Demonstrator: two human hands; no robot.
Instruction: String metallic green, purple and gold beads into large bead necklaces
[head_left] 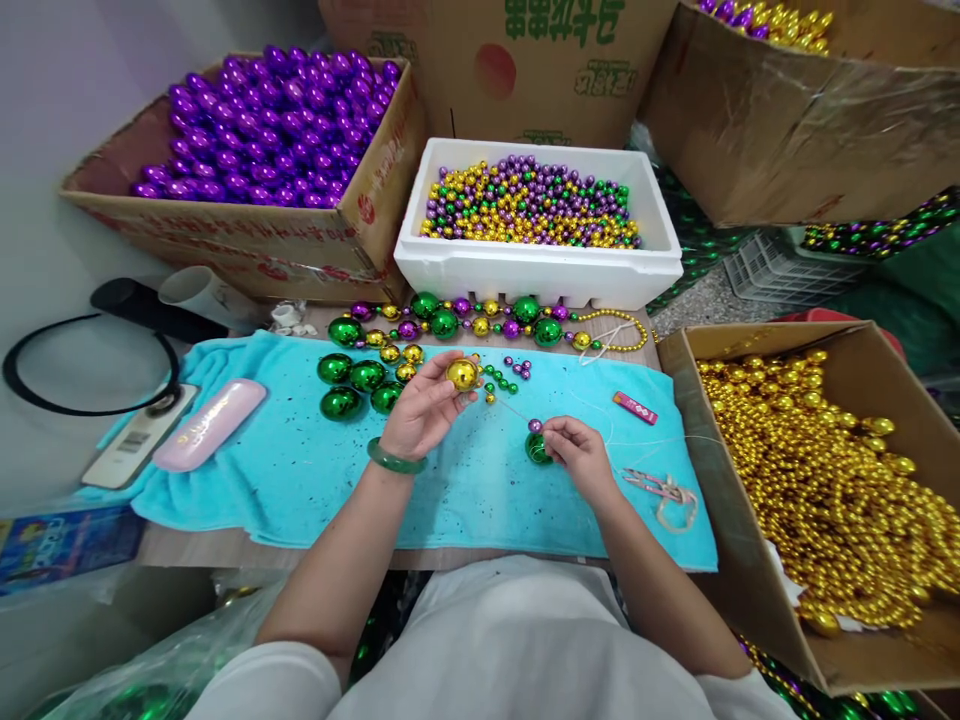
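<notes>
My left hand [421, 410], with a green bangle [396, 457] on its wrist, holds a shiny gold bead [463, 374] between thumb and fingers. Over the right part of the turquoise towel [480, 490], my right hand [576, 452] pinches at a large green bead [537, 449]. A small purple bead [535, 426] sits just above that green one. Thin pale thread runs from these beads toward the gold bead. Small green beads [501, 378] and small purple beads [523, 368] lie beyond my hands. Several large green beads [367, 376] rest left of my left hand.
A finished-looking bead string [442, 322] lies along the towel's far edge. Behind it stand a white foam box [540, 268] of small beads and a carton of purple beads [262, 130]. Scissors [660, 487], a pink case [210, 425] and a carton of gold beads [847, 490] flank the workspace.
</notes>
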